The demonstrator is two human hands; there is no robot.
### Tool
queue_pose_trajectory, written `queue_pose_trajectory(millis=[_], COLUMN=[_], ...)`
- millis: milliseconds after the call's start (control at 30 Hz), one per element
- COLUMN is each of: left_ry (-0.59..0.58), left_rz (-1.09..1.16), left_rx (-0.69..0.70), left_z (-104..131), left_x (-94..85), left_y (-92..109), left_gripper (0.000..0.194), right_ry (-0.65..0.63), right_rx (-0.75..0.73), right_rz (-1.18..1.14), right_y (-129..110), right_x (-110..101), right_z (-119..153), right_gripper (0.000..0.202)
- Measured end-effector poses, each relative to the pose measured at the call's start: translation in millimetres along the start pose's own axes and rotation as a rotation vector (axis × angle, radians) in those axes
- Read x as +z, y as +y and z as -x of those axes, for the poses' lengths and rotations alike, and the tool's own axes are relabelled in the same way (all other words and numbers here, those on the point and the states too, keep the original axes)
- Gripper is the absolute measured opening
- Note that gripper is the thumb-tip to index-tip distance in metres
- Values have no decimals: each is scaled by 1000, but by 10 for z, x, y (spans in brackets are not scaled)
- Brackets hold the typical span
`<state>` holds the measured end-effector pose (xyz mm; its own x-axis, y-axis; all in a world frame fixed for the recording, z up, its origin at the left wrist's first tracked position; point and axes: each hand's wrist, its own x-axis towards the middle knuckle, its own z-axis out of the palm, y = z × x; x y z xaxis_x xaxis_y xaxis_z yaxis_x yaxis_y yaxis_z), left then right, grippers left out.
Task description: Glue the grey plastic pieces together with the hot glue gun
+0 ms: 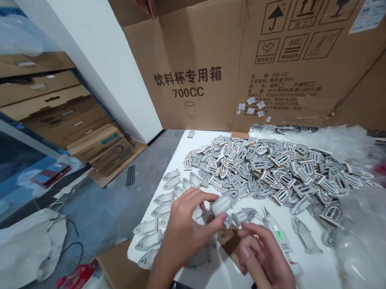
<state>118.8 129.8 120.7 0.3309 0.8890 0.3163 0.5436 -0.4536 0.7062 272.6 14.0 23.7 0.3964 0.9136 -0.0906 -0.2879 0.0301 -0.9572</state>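
My left hand [194, 217] pinches a small grey arched window-shaped piece [224, 202] between thumb and fingers, its plain back toward me. Just right of it, another grey arched piece [244, 216] shows close to the fingertips of my right hand [264, 254]. That hand's fingers are curled together, and whatever they may hold is hidden. Under the hands lies a brown cardboard piece [231, 241]. Beside my right hand rests a white tool [276, 230] with a thin metal tip and a green lit display.
A heap of arched pieces [261, 167] covers the back of the white table [313, 271]. More pieces lie in rows [152, 227] along its left edge. Clear plastic bags [369, 234] sit at the right, with a large cardboard box [188, 46] behind. Boxes [98, 144] stand beyond the floor.
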Motion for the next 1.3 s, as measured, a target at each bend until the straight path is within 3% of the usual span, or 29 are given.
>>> queue_pose_trajectory(millis=[100,233,367,500,900,1000,1167,1300], left_ry=[107,199,251,251,241,277,420,452], left_rz=[63,75,3,-36,4,88,330,516], left_rx=[5,82,121,107,66,-3,-264,-417], left_z=[167,312,439,516,560,563,586,620], left_x=[32,65,70,67,170,181,114,71], left_y=[302,484,491,474,499,517,482,376], left_gripper=[25,23,27,19,19,18,8,19], right_ry=[-71,105,-8,-70,38,19,-49,-81], right_rx=[129,214,247,230,265,247,317,368], right_rz=[-216,-377,-368,-347,-397,-389,-421,-476], right_y=[-105,-191,-325,-440,-280,-354,-639,-748], right_x=[103,193,188,171,221,233,244,253], right_z=[-99,-110,-109,-133,-65,-92,-176,-199], right_gripper=[45,50,52,48,53,49,40,41])
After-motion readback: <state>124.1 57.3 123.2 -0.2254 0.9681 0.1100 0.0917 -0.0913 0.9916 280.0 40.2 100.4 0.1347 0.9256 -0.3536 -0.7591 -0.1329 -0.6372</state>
